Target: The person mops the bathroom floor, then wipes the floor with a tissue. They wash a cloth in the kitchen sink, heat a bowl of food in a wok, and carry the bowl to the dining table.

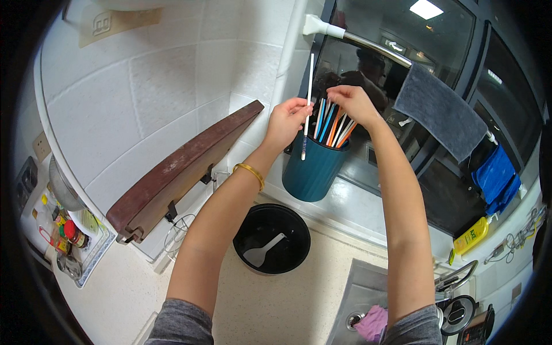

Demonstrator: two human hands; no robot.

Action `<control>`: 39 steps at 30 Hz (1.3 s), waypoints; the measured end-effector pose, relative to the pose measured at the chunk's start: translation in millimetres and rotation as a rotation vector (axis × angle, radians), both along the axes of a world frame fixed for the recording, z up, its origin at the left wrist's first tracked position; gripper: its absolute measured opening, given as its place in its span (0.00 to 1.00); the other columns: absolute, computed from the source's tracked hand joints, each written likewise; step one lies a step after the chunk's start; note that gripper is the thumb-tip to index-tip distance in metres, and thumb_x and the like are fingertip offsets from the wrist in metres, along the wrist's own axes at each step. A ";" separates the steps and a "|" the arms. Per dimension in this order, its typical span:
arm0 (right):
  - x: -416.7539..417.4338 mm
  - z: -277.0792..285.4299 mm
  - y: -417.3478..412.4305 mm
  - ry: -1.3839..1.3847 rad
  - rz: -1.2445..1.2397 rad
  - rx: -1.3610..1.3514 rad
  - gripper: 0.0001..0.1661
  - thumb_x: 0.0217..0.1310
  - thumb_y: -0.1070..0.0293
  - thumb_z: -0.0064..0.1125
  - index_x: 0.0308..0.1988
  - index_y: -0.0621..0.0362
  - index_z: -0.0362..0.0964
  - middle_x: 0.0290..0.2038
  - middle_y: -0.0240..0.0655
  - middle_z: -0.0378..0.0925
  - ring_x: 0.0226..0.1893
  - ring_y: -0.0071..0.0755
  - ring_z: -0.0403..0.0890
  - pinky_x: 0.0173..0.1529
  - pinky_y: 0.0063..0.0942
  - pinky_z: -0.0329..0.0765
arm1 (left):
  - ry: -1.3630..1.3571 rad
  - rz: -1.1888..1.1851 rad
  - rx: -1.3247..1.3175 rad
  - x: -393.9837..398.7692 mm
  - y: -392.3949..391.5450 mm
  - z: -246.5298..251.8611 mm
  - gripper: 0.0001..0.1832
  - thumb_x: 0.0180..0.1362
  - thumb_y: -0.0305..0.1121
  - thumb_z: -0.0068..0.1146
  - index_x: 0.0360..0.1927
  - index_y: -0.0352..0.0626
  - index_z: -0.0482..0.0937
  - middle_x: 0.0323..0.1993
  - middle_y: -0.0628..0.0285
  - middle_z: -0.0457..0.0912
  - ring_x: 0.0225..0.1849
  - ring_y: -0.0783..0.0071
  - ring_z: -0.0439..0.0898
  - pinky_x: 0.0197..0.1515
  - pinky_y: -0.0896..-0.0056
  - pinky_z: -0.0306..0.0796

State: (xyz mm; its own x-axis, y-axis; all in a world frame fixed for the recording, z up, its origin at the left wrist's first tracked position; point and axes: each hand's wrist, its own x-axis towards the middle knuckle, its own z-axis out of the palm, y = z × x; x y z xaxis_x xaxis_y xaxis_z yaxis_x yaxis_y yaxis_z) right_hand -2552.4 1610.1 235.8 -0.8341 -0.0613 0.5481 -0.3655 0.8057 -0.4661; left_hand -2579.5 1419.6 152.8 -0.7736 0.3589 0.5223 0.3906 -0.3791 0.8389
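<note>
My left hand (289, 118) holds a white chopstick (308, 92) upright between thumb and fingers; its lower end is patterned. That end overlaps the side of a dark teal cylindrical holder (312, 177) on the windowsill. Several chopsticks (326, 123) in white, blue, orange and black stand in the holder. Over their tops is my right hand (351, 101), thumb and fingertips pinched together. Whether a chopstick is between those fingertips cannot be made out. Below, a black bowl (297, 254) on the countertop contains a pale grey rice paddle (258, 254).
A dark red-brown wooden board (185, 164) leans along the tiled wall at left. Grey cloth (440, 110) and blue cloth (496, 179) hang from a rail. A sink (358, 284) with a pink cloth (371, 321) lies at lower right, near a yellow AXE bottle (470, 236).
</note>
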 end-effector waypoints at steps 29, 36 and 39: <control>-24.9 -0.2 8.8 -0.113 -0.141 0.069 0.17 0.56 0.72 0.54 0.48 0.56 0.74 0.42 0.42 0.79 0.43 0.37 0.79 0.50 0.27 0.72 | -0.044 -0.014 -0.001 -2.2 3.4 -8.7 0.09 0.59 0.34 0.53 0.41 0.44 0.78 0.30 0.71 0.79 0.30 0.87 0.73 0.30 0.83 0.66; -22.9 8.9 1.0 -0.208 -0.061 0.060 0.13 0.55 0.78 0.52 0.41 0.59 0.78 0.34 0.36 0.81 0.36 0.23 0.77 0.44 0.21 0.72 | -0.033 -0.002 0.014 -8.5 -2.4 -17.3 0.10 0.58 0.35 0.53 0.41 0.44 0.78 0.30 0.71 0.79 0.30 0.87 0.73 0.29 0.83 0.66; -23.8 6.8 4.0 -0.127 -0.094 0.046 0.07 0.52 0.75 0.58 0.34 0.61 0.79 0.28 0.35 0.81 0.30 0.24 0.78 0.38 0.23 0.74 | -0.040 -0.008 0.006 -8.1 -2.5 -20.5 0.10 0.58 0.35 0.53 0.41 0.44 0.78 0.30 0.71 0.79 0.30 0.87 0.73 0.30 0.84 0.66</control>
